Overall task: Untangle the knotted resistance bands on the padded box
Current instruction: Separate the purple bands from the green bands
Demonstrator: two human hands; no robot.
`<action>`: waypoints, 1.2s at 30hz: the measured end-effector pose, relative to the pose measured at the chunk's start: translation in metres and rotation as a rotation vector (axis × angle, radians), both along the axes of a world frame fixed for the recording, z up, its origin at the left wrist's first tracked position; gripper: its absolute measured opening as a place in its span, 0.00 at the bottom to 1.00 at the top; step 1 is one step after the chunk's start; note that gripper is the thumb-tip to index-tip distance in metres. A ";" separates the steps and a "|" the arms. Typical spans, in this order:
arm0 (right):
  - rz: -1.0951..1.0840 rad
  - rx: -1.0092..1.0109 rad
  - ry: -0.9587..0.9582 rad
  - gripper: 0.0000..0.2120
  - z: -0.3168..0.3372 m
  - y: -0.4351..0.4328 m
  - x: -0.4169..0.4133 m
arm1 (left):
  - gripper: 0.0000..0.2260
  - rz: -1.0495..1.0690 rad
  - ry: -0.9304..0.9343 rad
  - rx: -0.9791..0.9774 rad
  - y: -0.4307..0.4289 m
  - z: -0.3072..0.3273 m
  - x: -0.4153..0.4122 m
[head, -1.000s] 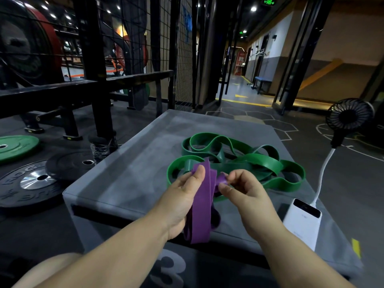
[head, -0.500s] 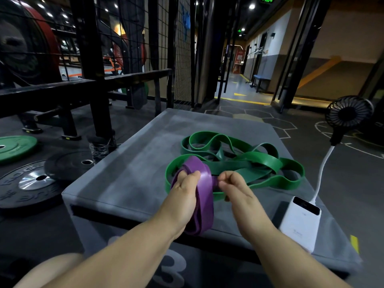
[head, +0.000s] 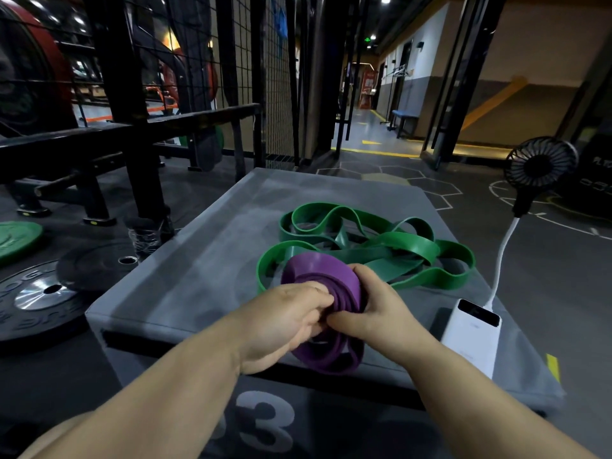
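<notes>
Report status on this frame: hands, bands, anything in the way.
Both left hand and right hand gripping the coiled purple band. Tangled green band lies untouched on padded box. White power bank beside right wrist.

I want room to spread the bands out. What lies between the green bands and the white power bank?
Only bare grey top of the padded box, in the head view; green bands and power bank lie apart.

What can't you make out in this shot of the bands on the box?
Head view only.
1. Middle of the purple band coil: covered by left hand and right hand.
2. Whether it links with the green bands: hidden behind that coil.
3. Number on the padded box front: partly covered by the left forearm.
</notes>
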State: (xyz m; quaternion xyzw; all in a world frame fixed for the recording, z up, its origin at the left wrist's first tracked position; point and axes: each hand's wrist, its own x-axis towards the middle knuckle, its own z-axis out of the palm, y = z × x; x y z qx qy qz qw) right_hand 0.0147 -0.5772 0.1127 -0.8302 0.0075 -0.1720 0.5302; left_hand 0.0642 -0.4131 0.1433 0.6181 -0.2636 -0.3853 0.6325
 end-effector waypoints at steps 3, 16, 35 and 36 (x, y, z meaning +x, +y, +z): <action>-0.059 0.003 0.026 0.23 0.000 -0.001 0.003 | 0.10 0.031 -0.140 0.103 0.001 0.009 -0.004; 0.136 0.600 0.062 0.31 0.015 -0.022 0.000 | 0.42 0.197 -0.437 0.186 -0.003 -0.021 0.020; 0.182 0.716 0.024 0.21 0.023 -0.030 -0.007 | 0.31 0.200 -0.255 -0.062 -0.012 -0.027 0.014; 0.172 0.720 0.025 0.21 0.022 -0.030 -0.007 | 0.31 0.206 -0.277 -0.047 -0.012 -0.027 0.014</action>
